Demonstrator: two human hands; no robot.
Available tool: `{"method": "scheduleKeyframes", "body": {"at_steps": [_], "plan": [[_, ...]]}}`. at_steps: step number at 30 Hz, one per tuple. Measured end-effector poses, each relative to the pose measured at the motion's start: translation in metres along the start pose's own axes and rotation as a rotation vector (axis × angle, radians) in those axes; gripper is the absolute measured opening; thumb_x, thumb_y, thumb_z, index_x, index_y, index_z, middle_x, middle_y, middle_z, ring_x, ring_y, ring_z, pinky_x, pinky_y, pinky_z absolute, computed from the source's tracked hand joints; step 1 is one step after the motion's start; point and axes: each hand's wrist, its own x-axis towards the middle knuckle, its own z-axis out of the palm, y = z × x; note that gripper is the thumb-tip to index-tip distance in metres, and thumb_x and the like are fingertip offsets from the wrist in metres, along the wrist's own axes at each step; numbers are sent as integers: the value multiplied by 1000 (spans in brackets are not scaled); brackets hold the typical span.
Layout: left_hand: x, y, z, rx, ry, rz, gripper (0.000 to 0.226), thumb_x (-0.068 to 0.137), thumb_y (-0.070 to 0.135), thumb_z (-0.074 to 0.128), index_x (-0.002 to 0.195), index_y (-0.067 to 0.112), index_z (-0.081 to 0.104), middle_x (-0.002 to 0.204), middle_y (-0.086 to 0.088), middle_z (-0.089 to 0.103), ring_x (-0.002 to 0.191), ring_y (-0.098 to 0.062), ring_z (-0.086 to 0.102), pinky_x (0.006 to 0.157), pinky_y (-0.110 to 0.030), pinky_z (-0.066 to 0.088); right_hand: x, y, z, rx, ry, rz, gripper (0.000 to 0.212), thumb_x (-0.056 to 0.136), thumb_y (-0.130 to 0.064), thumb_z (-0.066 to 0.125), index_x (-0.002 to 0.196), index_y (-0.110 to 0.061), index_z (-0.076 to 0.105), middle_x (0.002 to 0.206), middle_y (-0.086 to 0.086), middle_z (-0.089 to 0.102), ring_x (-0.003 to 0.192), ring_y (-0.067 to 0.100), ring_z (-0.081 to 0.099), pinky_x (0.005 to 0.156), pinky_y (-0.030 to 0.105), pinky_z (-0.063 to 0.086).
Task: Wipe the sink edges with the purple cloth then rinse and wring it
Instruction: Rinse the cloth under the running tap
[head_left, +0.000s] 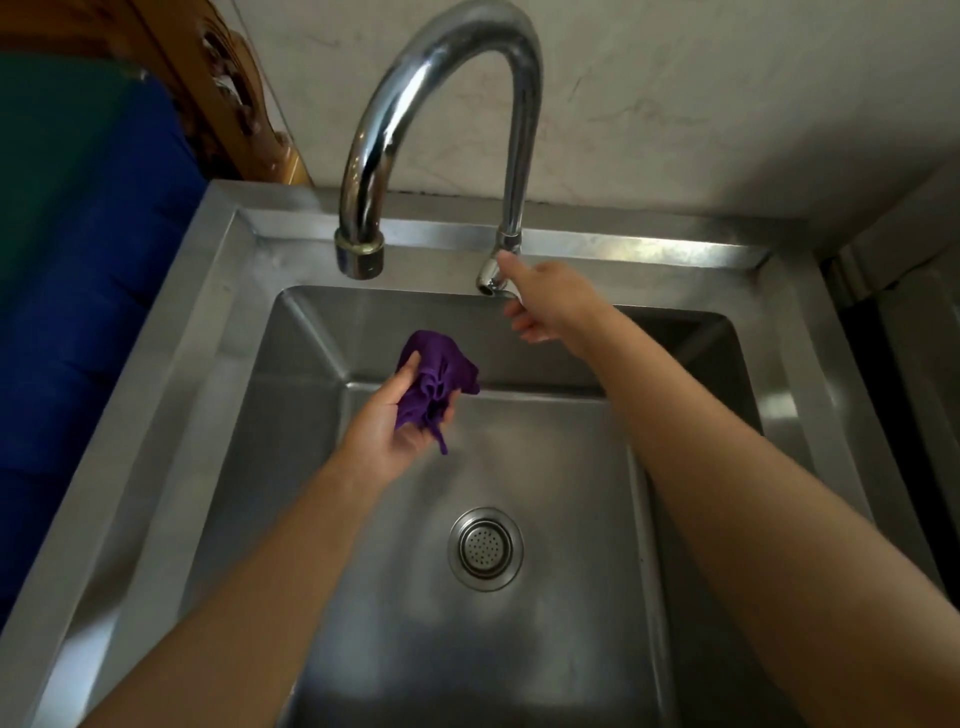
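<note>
The purple cloth (435, 379) is bunched up in my left hand (396, 426), held over the steel basin below and slightly right of the spout (359, 253). My right hand (546, 300) reaches to the base of the chrome faucet (511, 171), its fingers around the small tap handle (489, 275). No water is visibly running from the spout. The steel sink rim (623, 248) runs along the back, with the left rim (171, 374) broad and flat.
A round drain strainer (485, 548) sits in the basin floor. A pale marble-like wall (701, 104) stands behind the sink. A blue and green cushion (78, 249) and carved wooden furniture (228, 88) lie left of the sink.
</note>
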Motion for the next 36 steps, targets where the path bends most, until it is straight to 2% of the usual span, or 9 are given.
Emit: {"method": "scheduleKeyframes", "body": {"at_steps": [4, 7, 11, 15, 19, 21, 27, 31, 36], "plan": [[-7, 5, -2, -16, 13, 35, 36, 76, 34, 62, 102, 9, 64, 88, -11, 72, 74, -22, 66, 59, -25, 56, 15, -12, 8, -217, 17, 25, 45, 93, -50, 41, 74, -11, 53, 60, 3, 51, 46, 14, 42, 42, 21, 36], [-11, 8, -4, -53, 35, 44, 34, 86, 39, 55, 101, 9, 64, 92, -12, 70, 78, -22, 62, 59, -25, 56, 19, -13, 10, -221, -8, 48, 41, 94, -48, 39, 80, -12, 54, 58, -1, 48, 44, 12, 37, 41, 17, 31], [-11, 11, -9, -70, 56, 82, 36, 88, 38, 53, 107, 8, 59, 99, -13, 64, 81, -22, 60, 56, -23, 55, 22, -12, 11, -287, 24, -23, 36, 94, -44, 41, 71, -17, 50, 60, -2, 52, 51, 12, 43, 47, 24, 34], [-13, 13, -13, -106, 63, 99, 33, 91, 36, 50, 103, 7, 59, 92, -13, 65, 78, -22, 59, 53, -22, 53, 25, -17, 14, -379, 74, -39, 29, 91, -36, 42, 99, -13, 58, 62, -3, 57, 57, 11, 49, 58, 27, 41], [-13, 13, -16, -114, 62, 110, 32, 90, 37, 51, 102, 8, 60, 86, -13, 69, 77, -23, 61, 53, -23, 53, 26, -23, 15, -418, 59, -12, 34, 91, -33, 42, 111, -9, 56, 66, 0, 62, 54, 10, 49, 52, 24, 37], [-14, 12, -16, -108, 52, 112, 33, 90, 37, 52, 100, 7, 61, 83, -12, 71, 75, -23, 63, 54, -24, 53, 25, -25, 15, -425, 54, -15, 35, 92, -31, 42, 116, -8, 54, 78, 4, 65, 51, 9, 48, 49, 24, 35], [-16, 5, -16, -93, 25, 104, 31, 89, 36, 52, 100, 9, 62, 81, -11, 73, 67, -21, 67, 55, -25, 54, 27, -24, 15, -399, 40, 4, 34, 93, -27, 44, 119, -7, 52, 91, 7, 65, 55, 8, 54, 47, 22, 35], [-15, 2, -15, -68, 22, 98, 34, 84, 38, 55, 101, 9, 62, 83, -10, 73, 70, -20, 66, 54, -25, 54, 31, -22, 16, -342, 47, 9, 35, 92, -26, 46, 120, -5, 52, 94, 6, 63, 68, 11, 63, 59, 23, 47], [-15, 0, -15, -43, 3, 83, 32, 90, 38, 51, 99, 10, 63, 83, -9, 73, 73, -19, 66, 54, -24, 53, 33, -21, 17, -399, 45, 41, 36, 91, -24, 43, 121, -6, 51, 78, 4, 65, 59, 10, 56, 49, 23, 36]]}}
